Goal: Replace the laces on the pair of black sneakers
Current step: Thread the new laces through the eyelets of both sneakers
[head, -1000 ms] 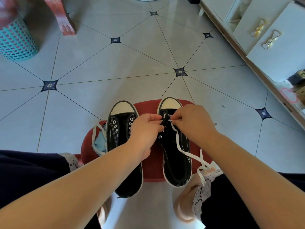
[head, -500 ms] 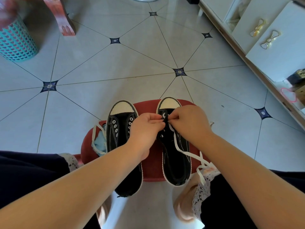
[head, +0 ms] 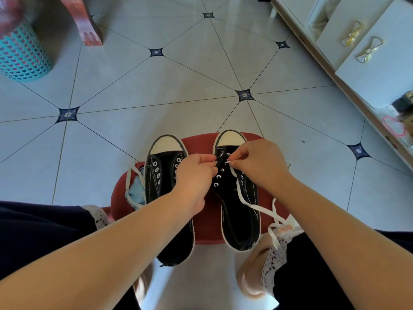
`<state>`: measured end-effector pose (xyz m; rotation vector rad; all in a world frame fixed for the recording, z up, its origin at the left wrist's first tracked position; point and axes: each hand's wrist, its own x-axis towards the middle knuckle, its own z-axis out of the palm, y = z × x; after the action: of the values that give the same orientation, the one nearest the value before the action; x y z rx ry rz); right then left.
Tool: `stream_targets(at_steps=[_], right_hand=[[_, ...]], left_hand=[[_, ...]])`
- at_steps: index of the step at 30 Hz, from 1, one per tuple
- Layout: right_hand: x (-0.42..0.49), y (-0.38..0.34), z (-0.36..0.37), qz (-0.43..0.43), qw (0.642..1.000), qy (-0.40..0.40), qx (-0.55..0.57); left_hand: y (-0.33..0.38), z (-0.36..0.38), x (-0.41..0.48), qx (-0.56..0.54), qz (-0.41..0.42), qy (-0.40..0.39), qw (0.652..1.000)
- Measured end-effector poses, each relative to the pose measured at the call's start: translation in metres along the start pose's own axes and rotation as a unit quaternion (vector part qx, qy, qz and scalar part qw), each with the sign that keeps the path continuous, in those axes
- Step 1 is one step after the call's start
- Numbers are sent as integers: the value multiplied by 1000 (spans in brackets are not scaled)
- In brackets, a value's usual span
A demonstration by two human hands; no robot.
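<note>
Two black shoes stood side by side on a red stool, with their white toes pointing away from the person. The stool stood on a tiled floor.

The left shoe had no lace in its holes. The right shoe sat just beside it, and both hands met over its front end.

The left hand had its fingers curled tight and pinched the black edge of the right shoe, next to the top holes. The right hand pinched the tip of a white lace between thumb and finger, right at the front holes. I could not tell if the tip was in a hole. The rest of that lace ran back over the right shoe, off the stool, and down over the person's right knee.

Another white lace lay in a loop at the left side of the stool, touching the left shoe. A bit of light blue cloth lay there under it.

Far off to the left stood a blue-green basket. A white cupboard with gold bow handles stood along the right.
</note>
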<state>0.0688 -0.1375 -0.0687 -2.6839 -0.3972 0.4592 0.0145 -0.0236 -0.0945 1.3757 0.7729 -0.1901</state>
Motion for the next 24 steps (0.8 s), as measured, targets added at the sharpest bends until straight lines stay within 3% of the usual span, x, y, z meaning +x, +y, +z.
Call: stream_targets(at_steps=[7, 24], right_hand=[[1, -6, -1, -6, 997, -20, -77], [-8, -5, 9, 17, 999, 46, -1]], left_hand=[[-2, 0, 1, -22, -5, 13, 1000], [-1, 0, -3, -3, 13, 10, 1000]])
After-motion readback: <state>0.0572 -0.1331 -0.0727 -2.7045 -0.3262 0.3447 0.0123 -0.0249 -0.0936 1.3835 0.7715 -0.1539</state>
